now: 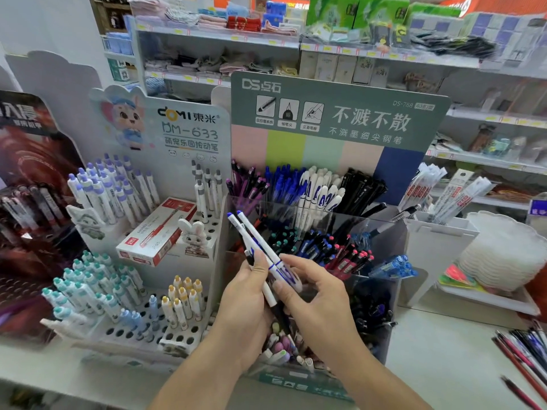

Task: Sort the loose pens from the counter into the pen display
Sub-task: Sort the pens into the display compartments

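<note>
holding two white pens (255, 236) with blue tips in the left hand (247, 294), fingers curled round the barrels, tips aimed at 11 o'clock. right hand (310, 294) pinching the lower barrels with thumb and forefinger. best to draw one pen free, match it to the white-and-blue batch (321, 189) at 1 o'clock in the pen display (384, 232), drop it upright there. more loose pens (524, 350) lying on the worktop (444, 365) at 4 o'clock.
</note>
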